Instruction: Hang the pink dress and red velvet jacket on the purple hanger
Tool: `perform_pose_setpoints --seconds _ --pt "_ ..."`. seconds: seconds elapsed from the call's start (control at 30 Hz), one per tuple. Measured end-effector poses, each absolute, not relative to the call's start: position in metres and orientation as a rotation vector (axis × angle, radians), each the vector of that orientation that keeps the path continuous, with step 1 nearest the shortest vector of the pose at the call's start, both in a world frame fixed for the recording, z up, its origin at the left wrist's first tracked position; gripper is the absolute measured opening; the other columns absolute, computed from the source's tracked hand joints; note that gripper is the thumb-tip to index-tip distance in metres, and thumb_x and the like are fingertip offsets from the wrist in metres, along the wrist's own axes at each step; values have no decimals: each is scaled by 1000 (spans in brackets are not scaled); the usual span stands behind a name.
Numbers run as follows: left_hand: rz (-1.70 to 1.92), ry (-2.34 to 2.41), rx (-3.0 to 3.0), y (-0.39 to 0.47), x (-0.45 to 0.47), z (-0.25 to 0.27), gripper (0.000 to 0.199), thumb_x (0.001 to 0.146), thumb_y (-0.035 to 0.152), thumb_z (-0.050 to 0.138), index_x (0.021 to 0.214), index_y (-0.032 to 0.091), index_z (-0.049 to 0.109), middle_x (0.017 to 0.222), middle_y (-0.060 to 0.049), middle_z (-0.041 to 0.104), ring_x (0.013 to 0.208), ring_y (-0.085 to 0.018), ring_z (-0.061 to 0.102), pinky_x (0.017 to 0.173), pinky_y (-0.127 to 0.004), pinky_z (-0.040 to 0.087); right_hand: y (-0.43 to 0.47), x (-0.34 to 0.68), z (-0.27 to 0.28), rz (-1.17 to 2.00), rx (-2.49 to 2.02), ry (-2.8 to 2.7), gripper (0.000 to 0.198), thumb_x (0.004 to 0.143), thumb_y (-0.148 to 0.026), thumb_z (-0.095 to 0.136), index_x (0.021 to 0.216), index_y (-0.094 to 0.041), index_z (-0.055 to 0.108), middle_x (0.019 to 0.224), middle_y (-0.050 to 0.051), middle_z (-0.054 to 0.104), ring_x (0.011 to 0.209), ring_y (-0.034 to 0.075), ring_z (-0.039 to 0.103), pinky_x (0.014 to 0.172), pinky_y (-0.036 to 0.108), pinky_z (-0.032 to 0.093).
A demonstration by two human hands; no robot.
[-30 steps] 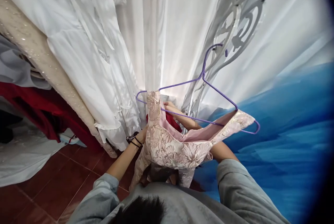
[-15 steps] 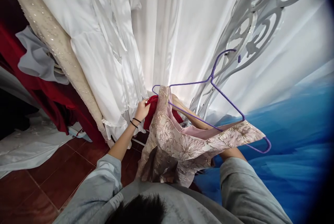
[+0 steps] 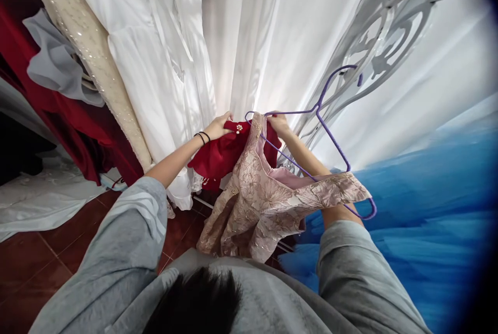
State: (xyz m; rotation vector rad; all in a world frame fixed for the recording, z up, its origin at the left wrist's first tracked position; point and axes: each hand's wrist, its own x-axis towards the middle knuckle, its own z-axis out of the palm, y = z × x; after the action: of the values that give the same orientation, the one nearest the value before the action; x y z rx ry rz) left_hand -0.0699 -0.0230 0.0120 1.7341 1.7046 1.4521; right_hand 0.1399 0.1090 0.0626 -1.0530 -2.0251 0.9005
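A red garment [image 3: 218, 153] with a small pearl flower on its top edge is stretched between my hands. My left hand [image 3: 218, 127], black bands at the wrist, is closed on its upper left edge. At the upper right edge my right hand [image 3: 279, 125] is closed on the same cloth, its fingertips partly hidden. In front of the red garment hangs a pink-gold brocade dress [image 3: 268, 199] on a purple hanger [image 3: 329, 129], covering part of the cloth and my right forearm. The hanger's hook lies over the white scrolled metal frame.
White dresses [image 3: 155, 64] and a beige sequined garment [image 3: 85, 38] hang on the left, with dark red cloth [image 3: 58, 111] beyond. A white scrolled metal frame [image 3: 383, 38] stands right, before a white curtain [image 3: 264, 28]. Blue painted fabric [image 3: 424, 209] covers the lower right, reddish tiles [image 3: 42, 266] the lower left.
Both hands have moved up and forward, spreading the red garment wider so its pearl flower shows. My right hand has come out from behind the brocade dress, which has shifted slightly with its hanger.
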Motion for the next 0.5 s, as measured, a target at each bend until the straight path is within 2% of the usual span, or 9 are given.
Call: perform_pose_setpoints --seconds 0.07,0.13,0.2,0.33,0.5 --pt "1589 1695 1564 -17 -88 10 15 72 24 74 77 16 62 68 3 62 71 -13 55 73 -23 42 126 138 70 939 -1043 -1892 25 75 -19 51 93 -10 65 80 7 65 72 15 59 69 27 52" --pt "1702 1723 1323 -9 -103 9 22 83 29 65 68 15 60 64 1 61 69 -14 56 72 -24 44 135 145 71 1005 -963 -1836 17 75 -17 54 87 -11 65 75 5 63 68 13 56 67 26 50" --pt "1767 1730 1151 -3 -109 11 30 90 34 59 67 15 58 59 0 59 64 -15 55 69 -26 45 136 149 64 1053 -906 -1949 9 73 -16 62 80 -12 65 73 3 63 72 13 56 71 25 49" --pt "1831 1564 940 7 -90 22 25 91 33 63 75 13 62 63 -1 64 62 -14 58 69 -26 47 122 140 36 1115 -942 -2276 12 68 -17 73 67 -15 61 73 5 65 83 19 58 79 28 51" --pt "1839 1371 984 21 -53 44 28 93 35 63 75 14 60 64 0 63 59 -12 57 64 -24 46 106 132 22 1370 -909 -2380 20 64 -27 81 69 -18 63 78 5 70 79 21 63 75 30 56"
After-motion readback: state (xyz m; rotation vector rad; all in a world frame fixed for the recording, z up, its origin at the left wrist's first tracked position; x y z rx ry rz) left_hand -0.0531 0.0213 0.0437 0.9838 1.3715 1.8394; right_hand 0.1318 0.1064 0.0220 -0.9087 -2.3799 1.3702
